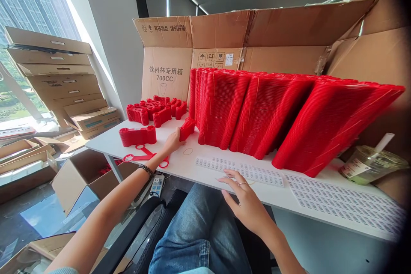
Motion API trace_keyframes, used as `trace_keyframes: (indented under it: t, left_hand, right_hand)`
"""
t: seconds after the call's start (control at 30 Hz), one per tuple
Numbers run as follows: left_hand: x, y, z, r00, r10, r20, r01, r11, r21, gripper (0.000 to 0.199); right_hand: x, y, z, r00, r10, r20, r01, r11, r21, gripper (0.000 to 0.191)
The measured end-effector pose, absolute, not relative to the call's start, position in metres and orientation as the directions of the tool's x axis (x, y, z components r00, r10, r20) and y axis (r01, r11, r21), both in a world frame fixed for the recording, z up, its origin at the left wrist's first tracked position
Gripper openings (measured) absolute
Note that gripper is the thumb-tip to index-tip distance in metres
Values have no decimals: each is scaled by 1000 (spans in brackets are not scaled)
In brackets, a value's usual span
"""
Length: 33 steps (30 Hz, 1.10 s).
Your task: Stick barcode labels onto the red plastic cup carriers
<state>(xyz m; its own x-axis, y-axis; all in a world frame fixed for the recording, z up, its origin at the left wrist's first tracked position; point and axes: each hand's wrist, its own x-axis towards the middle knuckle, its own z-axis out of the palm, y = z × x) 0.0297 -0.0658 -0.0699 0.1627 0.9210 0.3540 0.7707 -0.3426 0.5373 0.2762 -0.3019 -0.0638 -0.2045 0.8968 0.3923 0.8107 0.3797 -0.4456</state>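
My left hand (174, 142) is closed on a short bundle of stacked red plastic pieces (187, 129), at the near left foot of the tall red stacks (221, 107). My right hand (241, 197) hovers over the table's front edge with its fingers apart, holding nothing. Left of my left hand stands another red bundle (138, 136). Loose flat red pieces with ring ends (144, 154) lie by my left forearm. A rubber band (188, 151) rests on the white table just right of my left hand. Several more short bundles (162, 111) sit farther back.
Sheets of printed labels (240, 170) lie along the table's (180, 167) front edge. A drink cup with a straw (369, 165) stands at the right end. Open cardboard (167, 68) walls the back. Boxes (83, 171) fill the floor at left, beside the chair's armrest (135, 227).
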Motion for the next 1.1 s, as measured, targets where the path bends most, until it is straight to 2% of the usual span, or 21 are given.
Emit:
trace_keyframes:
  t: [0.37, 0.6, 1.1]
  left_hand:
    - [28, -54, -75, 221, 887, 406, 827, -391, 404, 21]
    - [28, -54, -78, 198, 871, 449, 820, -398, 411, 26]
    - [31, -61, -81, 155, 846, 511, 797, -413, 441, 18]
  right_hand:
    - [275, -303, -62, -213, 917, 338, 816, 357, -455, 23]
    - [274, -303, -63, -221, 931, 292, 825, 338, -452, 23]
    - [274, -304, -63, -232, 945, 231, 845, 313, -433, 24]
